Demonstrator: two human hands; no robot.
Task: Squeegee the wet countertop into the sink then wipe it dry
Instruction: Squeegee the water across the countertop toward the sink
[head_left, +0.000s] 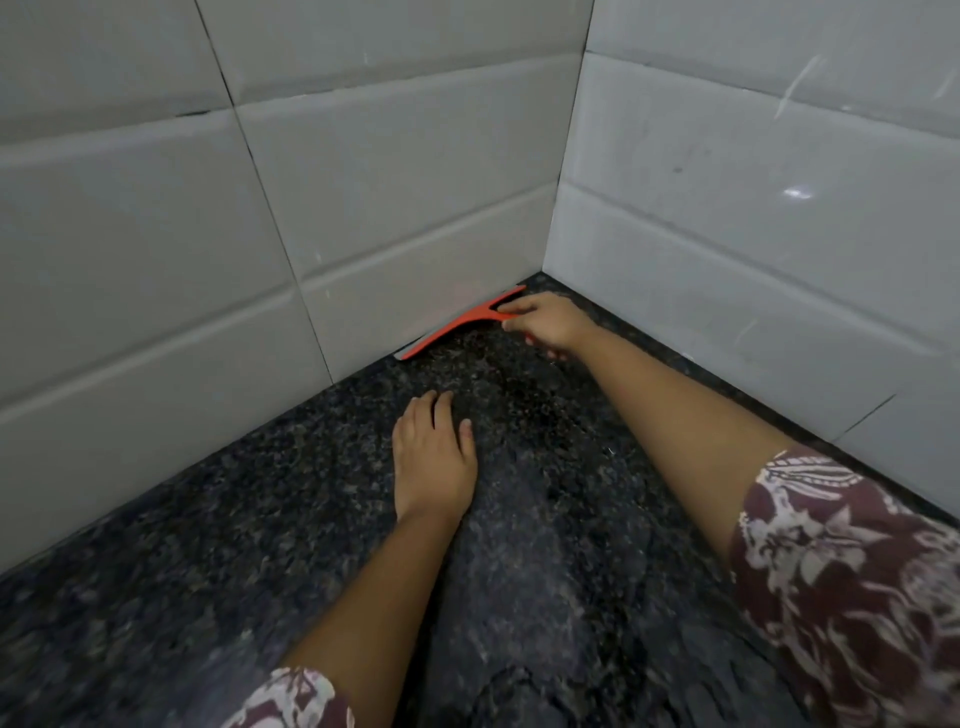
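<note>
An orange squeegee (457, 326) lies with its blade along the foot of the left tiled wall, near the far corner of the dark speckled granite countertop (260, 545). My right hand (548, 325) grips its handle, fingers curled round it, arm stretched into the corner. My left hand (434, 457) rests flat on the countertop nearer to me, fingers straight and holding nothing. The sink is out of view.
Grey-white tiled walls (727, 218) meet in a corner and close off the countertop on the left and at the back right. My patterned maroon sleeves (841, 571) show at the bottom.
</note>
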